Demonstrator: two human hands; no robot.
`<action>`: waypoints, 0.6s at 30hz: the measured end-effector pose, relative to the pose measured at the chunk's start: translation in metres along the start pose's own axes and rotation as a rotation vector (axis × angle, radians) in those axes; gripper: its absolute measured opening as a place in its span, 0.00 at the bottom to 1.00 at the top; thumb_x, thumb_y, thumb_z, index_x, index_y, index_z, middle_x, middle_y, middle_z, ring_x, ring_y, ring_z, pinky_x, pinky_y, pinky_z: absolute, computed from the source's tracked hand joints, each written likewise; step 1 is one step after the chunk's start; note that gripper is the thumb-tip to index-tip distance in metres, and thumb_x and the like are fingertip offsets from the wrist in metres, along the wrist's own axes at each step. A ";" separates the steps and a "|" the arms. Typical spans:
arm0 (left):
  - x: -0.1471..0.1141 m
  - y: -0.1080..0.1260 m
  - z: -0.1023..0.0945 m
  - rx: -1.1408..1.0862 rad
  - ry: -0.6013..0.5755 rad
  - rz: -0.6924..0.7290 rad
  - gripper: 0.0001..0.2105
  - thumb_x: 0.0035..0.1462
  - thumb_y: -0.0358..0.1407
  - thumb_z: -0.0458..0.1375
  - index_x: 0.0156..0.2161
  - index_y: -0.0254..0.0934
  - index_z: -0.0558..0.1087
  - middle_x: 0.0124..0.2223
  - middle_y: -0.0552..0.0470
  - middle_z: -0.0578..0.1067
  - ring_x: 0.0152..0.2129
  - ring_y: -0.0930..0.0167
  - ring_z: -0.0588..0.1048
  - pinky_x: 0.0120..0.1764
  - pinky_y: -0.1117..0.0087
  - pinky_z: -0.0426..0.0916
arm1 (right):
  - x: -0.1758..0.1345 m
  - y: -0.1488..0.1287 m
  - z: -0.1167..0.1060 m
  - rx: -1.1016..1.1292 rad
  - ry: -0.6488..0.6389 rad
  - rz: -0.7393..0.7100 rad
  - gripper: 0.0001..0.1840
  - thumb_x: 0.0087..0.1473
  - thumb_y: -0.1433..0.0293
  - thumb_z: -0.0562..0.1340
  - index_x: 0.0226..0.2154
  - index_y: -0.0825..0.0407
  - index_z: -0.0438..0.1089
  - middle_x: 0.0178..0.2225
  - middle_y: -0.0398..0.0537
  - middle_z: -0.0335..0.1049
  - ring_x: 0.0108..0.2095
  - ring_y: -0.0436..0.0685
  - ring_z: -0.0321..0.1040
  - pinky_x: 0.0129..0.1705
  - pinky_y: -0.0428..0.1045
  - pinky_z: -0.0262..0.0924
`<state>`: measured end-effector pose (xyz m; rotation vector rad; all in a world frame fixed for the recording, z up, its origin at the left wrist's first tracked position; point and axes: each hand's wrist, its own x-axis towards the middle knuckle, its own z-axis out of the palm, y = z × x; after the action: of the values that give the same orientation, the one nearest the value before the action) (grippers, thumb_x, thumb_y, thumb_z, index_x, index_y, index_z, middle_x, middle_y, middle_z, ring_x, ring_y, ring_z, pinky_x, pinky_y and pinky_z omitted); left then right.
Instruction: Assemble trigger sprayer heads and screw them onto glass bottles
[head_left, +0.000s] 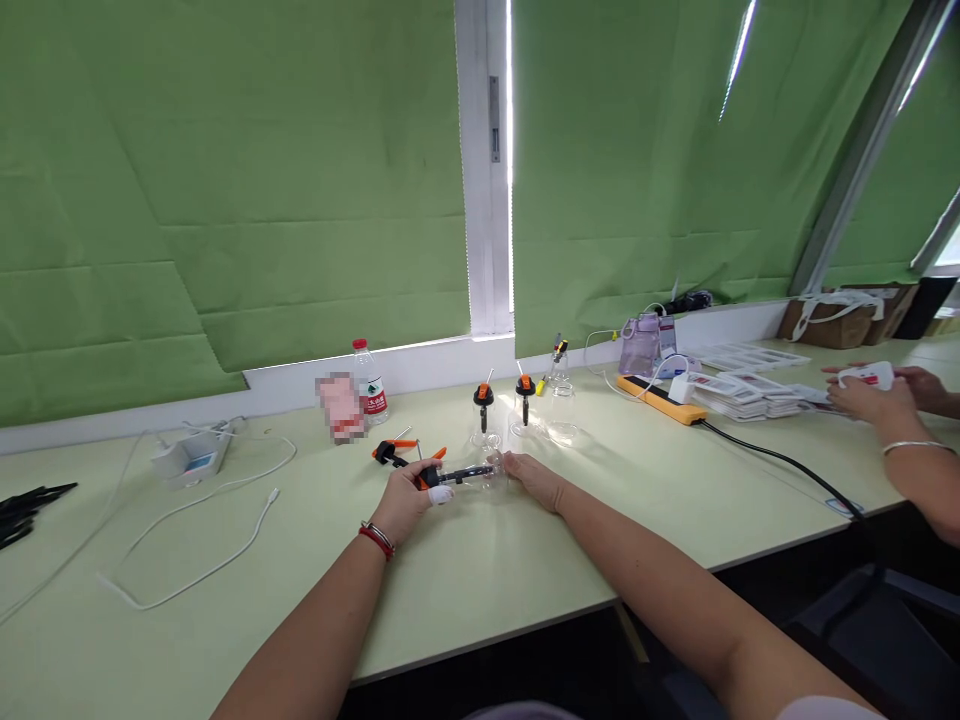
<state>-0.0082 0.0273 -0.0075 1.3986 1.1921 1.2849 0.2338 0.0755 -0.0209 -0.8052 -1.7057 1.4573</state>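
My left hand (405,500), white wrapping on one digit, is closed around the black and orange top of a clear bottle-like vessel (474,473). The vessel lies on its side just over the table, a dark rod inside it. At its clear far end, my right hand (532,480) has its fingers closed on the rim. Just beyond my left hand lies a loose black and orange fitting (396,452) with a thin tube. Two similar clear vessels stand upright behind, with a left black and orange top (484,394) and a right black and orange top (525,385).
A water bottle (372,386) stands by the wall. White cables and a white power strip (196,455) lie at left. Stacked clear vessels (561,380), an orange power strip (660,402) and card stacks (750,395) are right. Another person's hands (874,395) hold a white item.
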 end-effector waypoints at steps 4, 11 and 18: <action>0.000 0.001 -0.002 0.003 0.023 -0.014 0.24 0.31 0.33 0.70 0.40 0.33 0.73 0.29 0.55 0.72 0.23 0.75 0.69 0.30 0.72 0.69 | -0.003 0.000 -0.003 -0.025 -0.065 -0.052 0.46 0.43 0.49 0.64 0.61 0.47 0.50 0.51 0.52 0.64 0.54 0.62 0.56 0.58 0.59 0.43; 0.000 0.000 -0.001 0.029 -0.008 0.002 0.22 0.33 0.33 0.69 0.39 0.34 0.74 0.28 0.56 0.71 0.23 0.76 0.68 0.28 0.73 0.68 | -0.002 -0.001 -0.004 -0.079 -0.077 -0.079 0.34 0.49 0.47 0.57 0.52 0.50 0.65 0.48 0.51 0.66 0.53 0.62 0.56 0.58 0.58 0.44; -0.002 -0.002 0.001 0.007 -0.065 -0.005 0.24 0.33 0.33 0.69 0.41 0.34 0.73 0.30 0.55 0.71 0.24 0.74 0.70 0.29 0.71 0.69 | -0.001 0.000 -0.004 -0.112 0.022 -0.013 0.33 0.46 0.43 0.56 0.37 0.54 0.74 0.43 0.54 0.69 0.49 0.64 0.60 0.55 0.58 0.47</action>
<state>-0.0078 0.0259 -0.0096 1.4304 1.1566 1.2234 0.2379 0.0774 -0.0208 -0.8645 -1.7855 1.3485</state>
